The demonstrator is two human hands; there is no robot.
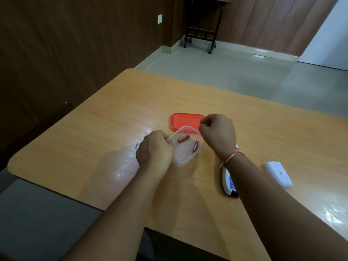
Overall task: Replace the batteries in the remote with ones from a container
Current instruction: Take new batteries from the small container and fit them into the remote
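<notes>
A clear plastic container [183, 157] sits tilted on the wooden table, with my left hand [155, 148] gripping its left rim. Two brown batteries lie inside: one [184, 138] near the far wall, the other [195, 146] by the right wall. My right hand [218, 131] hovers just above the container's far right corner, fingers curled closed; nothing shows in it. The orange lid [183, 121] lies flat behind the container. The white remote [228, 182] lies under my right forearm, partly hidden. Its white back cover [278, 173] rests to the right.
The wooden table [113, 113] has a rounded left corner and a near edge close to my body. A small dark mark [136, 146] sits left of my left hand. Beyond the table are a tiled floor and a black wheeled stand [202, 25].
</notes>
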